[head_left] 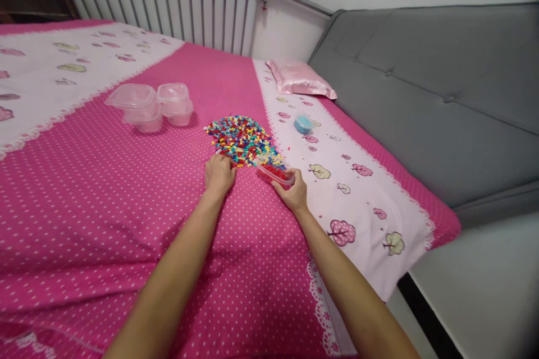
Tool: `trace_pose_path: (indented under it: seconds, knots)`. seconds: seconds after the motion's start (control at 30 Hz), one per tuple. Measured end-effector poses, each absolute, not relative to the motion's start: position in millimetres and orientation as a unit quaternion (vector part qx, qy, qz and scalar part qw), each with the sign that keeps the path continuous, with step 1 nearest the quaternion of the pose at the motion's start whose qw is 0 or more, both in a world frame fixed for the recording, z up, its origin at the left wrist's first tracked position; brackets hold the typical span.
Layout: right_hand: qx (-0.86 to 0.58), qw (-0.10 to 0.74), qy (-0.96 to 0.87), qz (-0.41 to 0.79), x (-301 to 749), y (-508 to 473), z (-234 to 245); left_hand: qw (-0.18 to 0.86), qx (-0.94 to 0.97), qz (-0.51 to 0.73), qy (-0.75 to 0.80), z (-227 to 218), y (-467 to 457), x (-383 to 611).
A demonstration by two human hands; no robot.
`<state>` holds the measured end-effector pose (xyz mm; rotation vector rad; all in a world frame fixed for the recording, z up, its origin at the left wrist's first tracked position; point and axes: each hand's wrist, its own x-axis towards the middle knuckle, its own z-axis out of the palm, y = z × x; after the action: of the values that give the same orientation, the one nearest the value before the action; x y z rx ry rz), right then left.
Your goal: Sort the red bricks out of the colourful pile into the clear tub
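A pile of small coloured pieces (242,134) in red, blue, yellow and teal lies spread on the pink dotted bedsheet. At its near left edge is my left hand (220,173), knuckles up with the fingers curled down against the pieces; what the fingertips hold, if anything, is hidden. My right hand (293,190) grips the near right side of a clear plastic container (287,180), thumb in front. Red pieces (272,171) fill part of this container, which is tilted beside the pile.
Stacked clear plastic containers (145,115) stand to the left of the pile. On the right, a container with light blue contents (302,124) sits on the white printed strip. Farther back are a pink pillow (301,79), a grey headboard (425,90) and a white radiator (189,5).
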<state>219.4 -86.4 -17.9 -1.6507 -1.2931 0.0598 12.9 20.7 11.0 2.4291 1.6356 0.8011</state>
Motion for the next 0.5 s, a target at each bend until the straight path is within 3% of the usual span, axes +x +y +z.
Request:
trace_pose_path:
  seconds: [0.5]
  knots:
    - [-0.637,0.487,-0.598,0.014,215.4,-89.3,-13.1,0.110,0.777,0.466,0.410,31.3,11.1,25.5]
